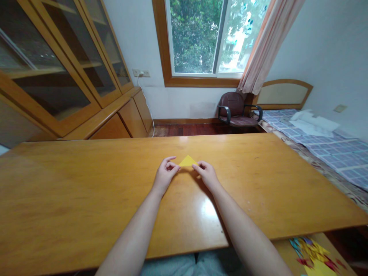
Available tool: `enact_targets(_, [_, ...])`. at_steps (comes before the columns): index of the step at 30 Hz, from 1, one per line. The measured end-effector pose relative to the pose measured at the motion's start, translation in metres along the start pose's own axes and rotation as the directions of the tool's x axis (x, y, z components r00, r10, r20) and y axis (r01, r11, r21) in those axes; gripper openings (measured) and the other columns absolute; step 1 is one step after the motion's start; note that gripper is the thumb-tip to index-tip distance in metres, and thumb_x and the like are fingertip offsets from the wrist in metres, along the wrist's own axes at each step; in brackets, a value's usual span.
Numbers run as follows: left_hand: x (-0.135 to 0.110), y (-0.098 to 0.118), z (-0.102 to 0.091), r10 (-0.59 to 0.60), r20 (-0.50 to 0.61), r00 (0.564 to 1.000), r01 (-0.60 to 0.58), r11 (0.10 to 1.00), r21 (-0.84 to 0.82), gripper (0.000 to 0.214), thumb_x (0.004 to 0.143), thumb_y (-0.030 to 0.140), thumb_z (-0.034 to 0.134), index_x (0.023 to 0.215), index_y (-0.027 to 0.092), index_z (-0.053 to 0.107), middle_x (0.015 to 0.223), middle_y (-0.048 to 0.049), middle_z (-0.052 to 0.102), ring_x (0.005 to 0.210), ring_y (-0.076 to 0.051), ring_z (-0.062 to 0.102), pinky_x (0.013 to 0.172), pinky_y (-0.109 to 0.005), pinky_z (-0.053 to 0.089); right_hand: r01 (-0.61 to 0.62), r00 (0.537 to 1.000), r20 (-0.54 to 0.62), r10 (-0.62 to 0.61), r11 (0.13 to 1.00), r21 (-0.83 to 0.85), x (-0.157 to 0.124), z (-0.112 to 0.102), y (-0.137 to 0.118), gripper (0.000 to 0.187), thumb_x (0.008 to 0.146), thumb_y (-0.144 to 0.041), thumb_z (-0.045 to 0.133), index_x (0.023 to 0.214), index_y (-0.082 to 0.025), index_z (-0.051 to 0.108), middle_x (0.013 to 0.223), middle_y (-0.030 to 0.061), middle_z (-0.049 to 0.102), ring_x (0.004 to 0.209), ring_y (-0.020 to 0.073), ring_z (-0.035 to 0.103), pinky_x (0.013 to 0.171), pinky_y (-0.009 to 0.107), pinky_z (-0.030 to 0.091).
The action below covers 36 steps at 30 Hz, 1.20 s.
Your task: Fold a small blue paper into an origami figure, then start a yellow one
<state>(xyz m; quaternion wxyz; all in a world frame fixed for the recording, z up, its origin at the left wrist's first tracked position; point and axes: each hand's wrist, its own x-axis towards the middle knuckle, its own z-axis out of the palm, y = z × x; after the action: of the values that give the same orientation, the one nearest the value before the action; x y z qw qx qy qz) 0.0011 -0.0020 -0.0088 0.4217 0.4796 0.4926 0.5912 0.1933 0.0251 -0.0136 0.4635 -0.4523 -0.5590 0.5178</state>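
A small yellow paper triangle, its point facing away from me, is held just over the wooden table. My left hand pinches its left corner between thumb and fingers, with one finger stretched out above. At the right corner, my right hand grips the paper between thumb and fingers. Both forearms reach in from the near edge. Whether the paper touches the tabletop I cannot tell.
Below the table's near right edge, an open drawer or low surface carries colourful folded paper pieces. Beyond the table stand a glass-door cabinet, a brown armchair and a window. A bed lies along the right.
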Motion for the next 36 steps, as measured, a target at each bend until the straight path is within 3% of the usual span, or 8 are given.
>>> enact_targets(25, [-0.0002,0.0003,-0.0008,0.023,0.028,0.999,-0.022,1.0,-0.02,0.049,0.073,0.032,0.074,0.116,0.017,0.055,0.069,0.0036,0.063,0.071,-0.015,0.064,0.075,-0.028,0.049,0.013,1.0,-0.006,-0.013,1.0,0.005,0.0008,-0.0013,0.0001,0.033,0.073,-0.049,0.069,0.071,-0.016,0.066,0.063,-0.0009,0.06,0.057,0.0134,0.052,0.055,0.024,0.039])
enact_targets(36, [-0.001,0.0014,0.002,-0.012,0.065,0.998,0.012,1.0,-0.011,0.051,0.072,0.032,0.076,0.116,0.018,0.056,0.082,0.0004,0.065,0.071,-0.013,0.061,0.07,-0.025,0.048,0.035,0.999,0.028,-0.035,0.999,-0.014,0.0006,-0.0014,0.0015,0.033,0.075,-0.049,0.068,0.074,-0.016,0.068,0.067,0.0006,0.062,0.061,0.0147,0.054,0.058,0.025,0.041])
